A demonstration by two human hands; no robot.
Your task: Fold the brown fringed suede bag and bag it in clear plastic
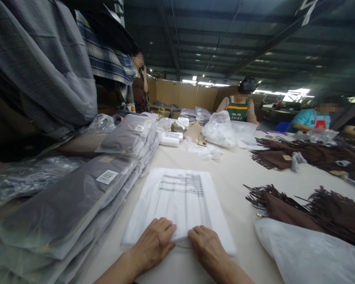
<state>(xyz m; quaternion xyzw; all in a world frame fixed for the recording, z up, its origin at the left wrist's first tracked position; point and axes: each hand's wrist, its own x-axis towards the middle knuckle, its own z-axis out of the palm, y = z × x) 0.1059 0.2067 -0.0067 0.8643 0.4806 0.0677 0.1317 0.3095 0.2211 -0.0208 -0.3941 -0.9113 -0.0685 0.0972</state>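
Observation:
A flat stack of white, translucent plastic bags (183, 205) with dark print near its far end lies on the pale table in front of me. My left hand (155, 240) is at the near edge of the stack, fingers curled and thumb pressed close to them. Opposite it, my right hand (207, 246) grips the same edge with bent fingers, its thumb mostly hidden. Between the two hands the edge of the top bag is slightly raised. How many layers the fingers hold cannot be seen.
Bagged grey textiles (77, 193) with barcode labels are piled at left. Brown fringed scarves (292, 209) lie at right, one partly in a plastic bag (310, 244). White rolls (169, 140) and a clear bag (220, 130) stand further back. Co-workers (239, 108) are across the table.

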